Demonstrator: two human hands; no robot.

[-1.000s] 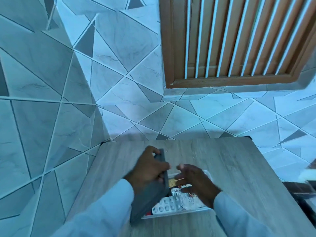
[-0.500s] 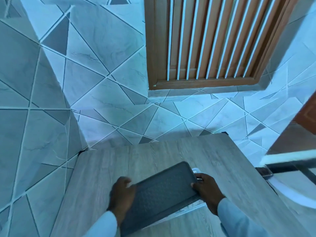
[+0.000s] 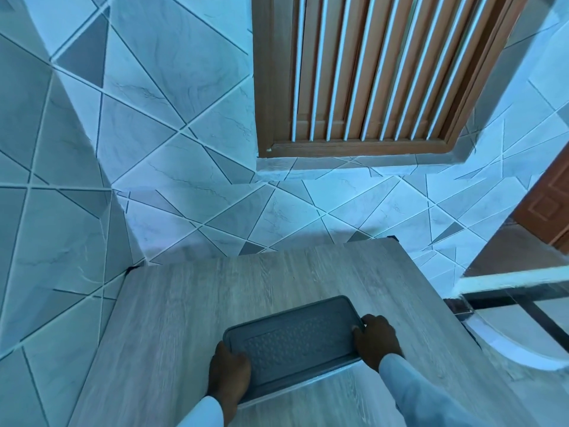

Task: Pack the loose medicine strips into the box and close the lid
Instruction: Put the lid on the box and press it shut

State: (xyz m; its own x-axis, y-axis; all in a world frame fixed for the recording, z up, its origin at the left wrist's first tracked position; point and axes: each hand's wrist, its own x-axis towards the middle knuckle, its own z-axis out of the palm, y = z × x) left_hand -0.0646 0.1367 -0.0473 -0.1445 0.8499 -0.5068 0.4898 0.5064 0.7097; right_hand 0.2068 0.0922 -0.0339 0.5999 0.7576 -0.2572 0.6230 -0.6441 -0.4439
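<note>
A dark grey textured lid (image 3: 295, 342) lies flat over the box (image 3: 308, 384) on the wooden table (image 3: 246, 288); only a pale strip of the box's front edge shows beneath it. My left hand (image 3: 229, 375) grips the lid's near-left corner, thumb on top. My right hand (image 3: 376, 340) presses on the lid's right end, fingers curled over its edge. The medicine strips are hidden under the lid.
Tiled walls (image 3: 154, 149) close in behind and to the left of the table. A wooden slatted shutter (image 3: 369, 72) sits above. To the right stand a glass-and-metal surface (image 3: 508, 306) and a brown door (image 3: 551, 201).
The lid went from upright in my left hand, with the strips showing in the box, to lying flat over the box. My right hand moved from inside the box to the lid's right end.
</note>
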